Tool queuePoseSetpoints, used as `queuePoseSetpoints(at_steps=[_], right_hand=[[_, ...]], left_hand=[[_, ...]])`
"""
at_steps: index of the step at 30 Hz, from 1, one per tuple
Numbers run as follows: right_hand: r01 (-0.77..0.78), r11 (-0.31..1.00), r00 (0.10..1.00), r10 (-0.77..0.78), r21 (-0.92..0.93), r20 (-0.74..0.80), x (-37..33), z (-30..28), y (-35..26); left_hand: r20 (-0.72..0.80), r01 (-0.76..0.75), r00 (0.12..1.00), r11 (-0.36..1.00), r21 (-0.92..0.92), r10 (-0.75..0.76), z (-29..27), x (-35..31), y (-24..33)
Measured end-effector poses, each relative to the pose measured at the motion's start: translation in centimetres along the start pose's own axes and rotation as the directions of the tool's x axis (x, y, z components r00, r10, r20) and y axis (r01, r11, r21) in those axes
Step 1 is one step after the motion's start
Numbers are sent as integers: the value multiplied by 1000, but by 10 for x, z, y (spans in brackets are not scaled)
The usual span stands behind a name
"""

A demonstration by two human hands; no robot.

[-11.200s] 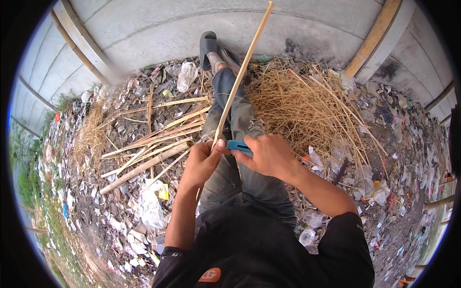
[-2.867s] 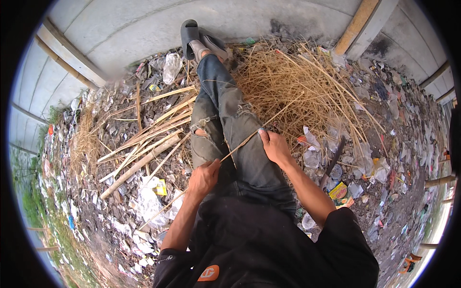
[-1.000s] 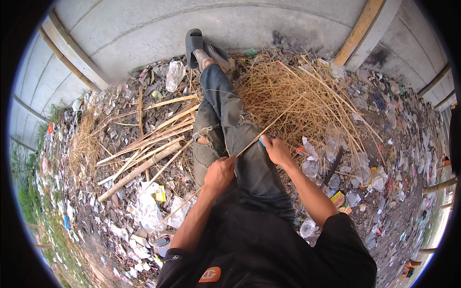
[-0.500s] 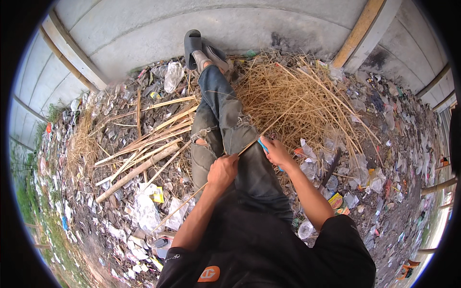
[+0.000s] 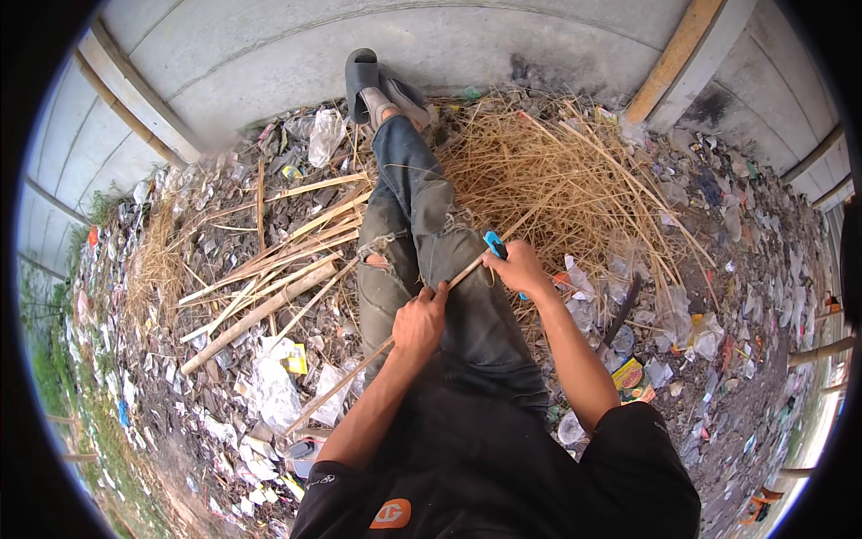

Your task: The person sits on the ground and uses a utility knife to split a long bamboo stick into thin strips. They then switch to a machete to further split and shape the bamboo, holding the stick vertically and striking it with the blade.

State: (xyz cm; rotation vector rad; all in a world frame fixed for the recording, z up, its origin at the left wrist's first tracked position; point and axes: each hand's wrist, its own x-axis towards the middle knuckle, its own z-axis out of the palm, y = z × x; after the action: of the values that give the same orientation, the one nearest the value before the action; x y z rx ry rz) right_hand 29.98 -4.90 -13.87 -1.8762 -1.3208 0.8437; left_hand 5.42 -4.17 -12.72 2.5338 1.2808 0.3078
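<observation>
My left hand (image 5: 419,325) is closed around a long, thin bamboo strip (image 5: 359,368) that slants across my lap. The strip's lower end passes beside my left forearm, and its upper part reaches past my right hand toward the straw pile. A blue utility knife (image 5: 493,241) is gripped in my right hand (image 5: 518,271), over my thigh and against the strip. Its blade edge is too small to make out. Beneath both hands are my torn jeans (image 5: 395,234), legs stretched forward and crossed near the feet.
Split bamboo pieces (image 5: 305,251) and a thicker round pole (image 5: 256,319) lie to the left. A heap of thin shavings (image 5: 548,180) is beside my right leg. A dark long blade (image 5: 622,310) lies right of my forearm. Litter covers the ground; a concrete wall (image 5: 404,54) stands ahead.
The knife in my right hand has turned, and more of its blue body shows above the fingers. The strip between my hands looks wider and paler. My left hand stays nearly in place.
</observation>
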Motion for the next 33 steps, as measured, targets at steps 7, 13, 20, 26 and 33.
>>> queuePoseSetpoints(at_steps=[7,13,20,26,33], right_hand=[[-123,894,834,-143,432,533,-29,-10,-30],[-78,997,977,77,4,-197,-20,-1,17],[-122,989,963,98,-83,-251,-10,12,21],[-50,996,968,32,-68,-248,-13,29,25],[-112,993,986,115,32,-124,-16,34,27]], left_hand=[[22,54,998,997,-58,-53,-1,7,2],[-48,18,999,994,-107,-23,4,0,-4],[-3,28,1000,997,-66,-29,-1,1,-2],[6,23,1000,999,-42,-22,5,1,-2],[9,21,1000,1000,-16,-21,8,-3,-8]])
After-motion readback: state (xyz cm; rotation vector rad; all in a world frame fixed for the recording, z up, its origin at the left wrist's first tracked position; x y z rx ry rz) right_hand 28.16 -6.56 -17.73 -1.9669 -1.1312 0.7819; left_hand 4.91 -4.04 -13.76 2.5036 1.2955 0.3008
